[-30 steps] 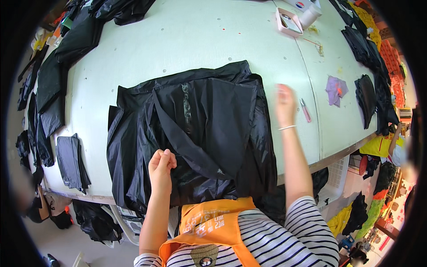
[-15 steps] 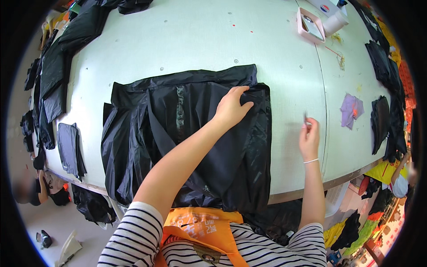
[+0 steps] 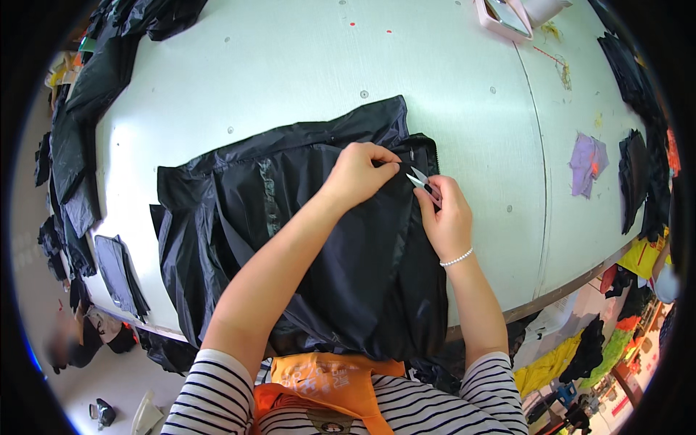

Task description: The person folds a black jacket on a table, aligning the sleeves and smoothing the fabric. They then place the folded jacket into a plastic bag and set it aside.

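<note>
A black zip jacket [image 3: 362, 268] lies on the pale table in front of me, its collar edge away from me and a zipper down its right side. My left hand [image 3: 355, 174] is over its upper part, thumb and fingertips pinched together close to the collar; whatever is between them is too small to make out. My right hand [image 3: 448, 217] holds a pair of thread snips [image 3: 426, 186] at the jacket's right edge. The snips' two pointed blades are apart and aim at my left fingertips.
Folded dark cloth [image 3: 119, 272] rests at the table's left edge, with black garments [image 3: 94, 109] heaped beyond it. To the right are a purple cloth scrap [image 3: 583, 165] and a dark folded stack [image 3: 633, 181]. A pink tray [image 3: 500, 27] stands far right, near loose threads [image 3: 564, 72].
My right hand has come left from the bare table to the jacket, bringing the snips. My left hand's spread fingers have closed into a pinch. The jacket's upper left has shifted slightly left.
</note>
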Demonstrator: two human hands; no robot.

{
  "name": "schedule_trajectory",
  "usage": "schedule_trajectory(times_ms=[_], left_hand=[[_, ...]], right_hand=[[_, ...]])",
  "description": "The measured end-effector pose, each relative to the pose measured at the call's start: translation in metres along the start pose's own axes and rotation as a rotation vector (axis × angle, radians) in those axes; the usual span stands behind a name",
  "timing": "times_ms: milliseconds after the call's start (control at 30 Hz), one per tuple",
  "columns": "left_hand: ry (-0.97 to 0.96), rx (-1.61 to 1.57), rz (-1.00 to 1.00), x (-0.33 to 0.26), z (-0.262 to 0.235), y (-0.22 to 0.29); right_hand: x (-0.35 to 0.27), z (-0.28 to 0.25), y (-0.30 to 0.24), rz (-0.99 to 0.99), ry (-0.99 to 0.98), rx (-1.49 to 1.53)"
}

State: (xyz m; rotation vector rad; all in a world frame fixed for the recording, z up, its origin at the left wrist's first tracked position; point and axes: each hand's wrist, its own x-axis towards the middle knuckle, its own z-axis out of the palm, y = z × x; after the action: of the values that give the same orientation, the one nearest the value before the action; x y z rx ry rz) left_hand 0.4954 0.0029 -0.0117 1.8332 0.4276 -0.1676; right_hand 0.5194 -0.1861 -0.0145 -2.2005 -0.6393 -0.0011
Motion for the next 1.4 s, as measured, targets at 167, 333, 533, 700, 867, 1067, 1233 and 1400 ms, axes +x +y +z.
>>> schedule_trajectory(times_ms=[167, 333, 533, 700, 867, 1067, 1233, 1400], left_hand=[[-0.120, -0.194, -0.156, 0.000, -0.011, 0.009], [-0.157, -0.328, -0.207, 0.003, -0.017, 0.004], [-0.111, -0.317, -0.198, -0.004, -0.020, 0.009], [0.454, -0.002, 0.285, -0.085, -0.011, 0.022], [0.849, 0.087, 0.104, -0.241, -0.031, -0.038], [0.362, -0.782, -0.851, -0.307, -0.030, -0.097], [0.052, -1.579, -0.483, -0.296, 0.017, -0.114], [-0.057, -1.621, -0.404, -0.283, 0.011, -0.069]], right_hand=[[0.010, 0.013, -0.003, -0.011, 0.035, 0.085], [0.018, 0.021, -0.005, -0.043, 0.039, 0.117], [0.015, 0.023, -0.002, -0.089, 0.064, 0.109], [0.007, 0.002, -0.021, 0.216, 0.101, 0.348], [-0.043, -0.042, -0.052, 0.363, -0.259, 0.413], [-0.093, -0.013, -0.176, 0.403, -0.985, 0.870], [-0.117, 0.028, -0.203, -0.186, -0.819, 0.395], [-0.107, 0.020, -0.204, 0.103, -0.743, 0.479]])
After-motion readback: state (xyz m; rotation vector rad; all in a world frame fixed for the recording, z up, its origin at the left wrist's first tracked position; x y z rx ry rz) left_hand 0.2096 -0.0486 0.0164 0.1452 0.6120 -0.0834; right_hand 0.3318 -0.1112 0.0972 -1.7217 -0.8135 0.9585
